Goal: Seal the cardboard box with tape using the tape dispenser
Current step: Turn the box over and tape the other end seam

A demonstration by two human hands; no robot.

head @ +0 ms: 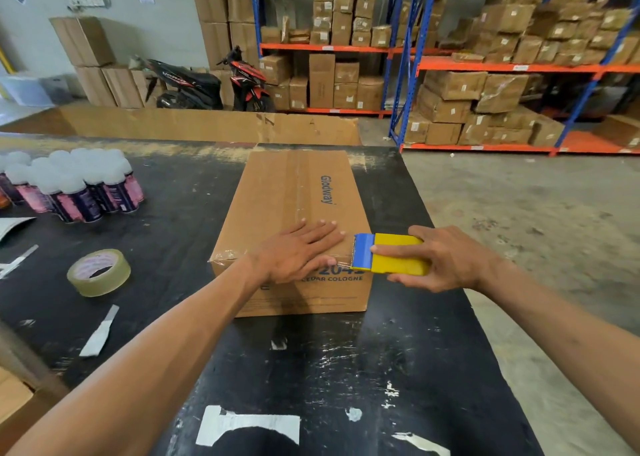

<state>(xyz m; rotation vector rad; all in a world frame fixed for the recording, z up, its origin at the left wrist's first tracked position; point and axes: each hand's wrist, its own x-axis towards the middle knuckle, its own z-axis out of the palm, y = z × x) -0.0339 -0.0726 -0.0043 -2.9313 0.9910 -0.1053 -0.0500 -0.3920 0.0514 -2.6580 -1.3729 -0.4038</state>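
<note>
A closed brown cardboard box point(294, 192) lies on the black table point(346, 369), with clear tape along its top seam and across its near top edge. My left hand point(298, 251) rests flat on the near top edge of the box, fingers spread. My right hand point(446, 258) grips a yellow and blue tape dispenser point(388, 253), whose blue blade end touches the box's near right corner, just beside my left fingertips.
A loose roll of clear tape point(98, 272) lies on the table to the left. Several spray cans with white caps point(72, 185) stand at the far left. Paper scraps point(100, 331) dot the table. The table's right edge drops to the concrete floor point(519, 213); shelving holds boxes behind.
</note>
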